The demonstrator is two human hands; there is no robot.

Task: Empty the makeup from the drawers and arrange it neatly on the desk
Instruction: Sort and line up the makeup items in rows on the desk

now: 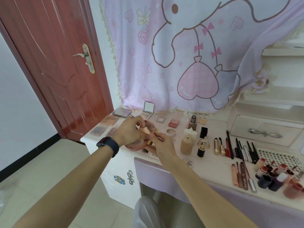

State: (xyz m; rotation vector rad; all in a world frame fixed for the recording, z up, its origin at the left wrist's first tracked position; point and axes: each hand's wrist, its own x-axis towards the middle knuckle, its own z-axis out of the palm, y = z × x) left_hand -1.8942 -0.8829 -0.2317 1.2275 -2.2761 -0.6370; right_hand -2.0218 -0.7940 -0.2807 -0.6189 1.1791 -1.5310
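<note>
Hands are meeting over the left end of the tabletop [209, 163]. My left hand [130, 131] is pinching a small peach sponge [146, 131] in curled fingertips, holding it just above the pink case [135, 147], which seems open and is lying near the front edge. My right hand [162, 143] is reaching in beside it, thumb and forefinger drawn together at the case's rim; whether they are gripping anything I cannot tell. Palettes [109, 120] are sitting in rows to the left, with the foundation bottle [186, 145] and pencils [238, 150] ranging off right. I am judging this as the arranging step, late on. The next move is calling for seating the sponge, closing the case gently, and lining it up with the palettes.
</note>
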